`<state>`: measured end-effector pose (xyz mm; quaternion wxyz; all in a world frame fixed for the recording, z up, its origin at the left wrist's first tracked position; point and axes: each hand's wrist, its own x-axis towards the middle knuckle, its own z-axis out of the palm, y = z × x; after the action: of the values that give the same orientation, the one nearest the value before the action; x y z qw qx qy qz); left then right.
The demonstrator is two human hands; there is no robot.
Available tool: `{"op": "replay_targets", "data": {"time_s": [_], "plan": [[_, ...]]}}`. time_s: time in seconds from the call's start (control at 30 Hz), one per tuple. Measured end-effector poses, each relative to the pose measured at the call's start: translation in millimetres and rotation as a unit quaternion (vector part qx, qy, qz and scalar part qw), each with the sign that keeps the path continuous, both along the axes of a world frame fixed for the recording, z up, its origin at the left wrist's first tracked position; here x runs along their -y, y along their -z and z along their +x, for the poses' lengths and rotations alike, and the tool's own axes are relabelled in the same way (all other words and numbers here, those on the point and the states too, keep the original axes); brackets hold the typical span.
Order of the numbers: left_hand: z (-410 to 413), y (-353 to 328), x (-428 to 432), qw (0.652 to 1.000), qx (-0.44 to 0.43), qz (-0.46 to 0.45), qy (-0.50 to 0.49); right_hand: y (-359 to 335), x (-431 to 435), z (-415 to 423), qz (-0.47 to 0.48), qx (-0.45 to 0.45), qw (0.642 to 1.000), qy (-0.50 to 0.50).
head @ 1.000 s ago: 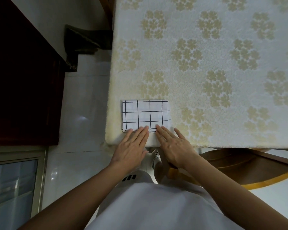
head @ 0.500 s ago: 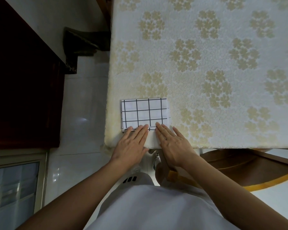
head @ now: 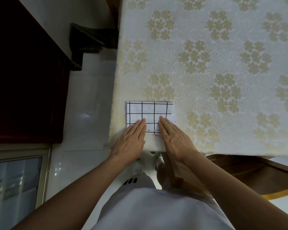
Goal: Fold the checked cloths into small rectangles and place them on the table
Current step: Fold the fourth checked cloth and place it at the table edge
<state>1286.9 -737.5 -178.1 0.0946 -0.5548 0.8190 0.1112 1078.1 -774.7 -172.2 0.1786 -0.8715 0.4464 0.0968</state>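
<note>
A checked cloth [head: 150,113], folded into a small rectangle, was seen lying near the front left corner of the bench [head: 223,80], whose pale top was patterned with flower clusters. The left hand [head: 130,140] was laid palm down on the cloth's near left part and the right hand [head: 175,138] on its near right part. The fingers [head: 140,126] of each hand were held straight and close together, released rather than curled, and nothing was grasped. The cloth's near edge was largely hidden beneath the two hands, and only a short stretch was shown in the gap between them; a small dark mark there could not be read. The layers at the cloth's right edge were slightly offset, but their number could not be counted. The far and right parts of the bench were cut off by the frame. Below the bench edge, white shoes [head: 157,159] were partly hidden between the forearms, and a wooden chair [head: 256,176] was partly covered by the right forearm. A dark cabinet [head: 23,80] at the left was too dim for detail.
</note>
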Motion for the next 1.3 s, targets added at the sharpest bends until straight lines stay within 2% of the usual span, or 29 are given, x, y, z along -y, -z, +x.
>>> {"op": "replay_targets", "data": {"time_s": [0.27, 0.37, 0.47, 0.53, 0.7, 0.9, 1.1, 1.2, 1.3], "plan": [[-1, -5, -3, 0.999, -0.026, -0.018, 0.001, 0, -9, -1, -0.029, 0.024, 0.999, -0.007], [2, -5, 17, 0.996, -0.065, -0.062, 0.003, -7, 3, 4, -0.052, 0.038, 0.998, -0.001], [7, -16, 47, 0.998, -0.028, -0.061, -0.009, -11, 27, 13, -0.081, 0.023, 0.996, 0.027], [8, -20, 57, 1.0, 0.008, -0.024, -0.014, -9, 38, 17, -0.079, 0.008, 0.996, 0.032], [-1, -12, 65, 0.999, 0.034, 0.002, -0.037, -5, 49, 20, -0.01, -0.057, 0.998, 0.01], [-5, -3, 65, 0.997, 0.036, 0.039, -0.059, 15, 49, 16, -0.013, -0.019, 0.999, 0.023], [-5, -4, 56, 0.997, 0.041, 0.035, -0.058, 14, 48, 14, -0.029, -0.008, 0.999, 0.025], [-3, -6, 32, 0.999, 0.004, 0.017, -0.046, 4, 33, 11, -0.061, 0.032, 0.997, 0.024], [3, -4, 0, 0.998, -0.054, -0.02, -0.033, 0, 5, 3, -0.071, 0.042, 0.996, -0.022]]}}
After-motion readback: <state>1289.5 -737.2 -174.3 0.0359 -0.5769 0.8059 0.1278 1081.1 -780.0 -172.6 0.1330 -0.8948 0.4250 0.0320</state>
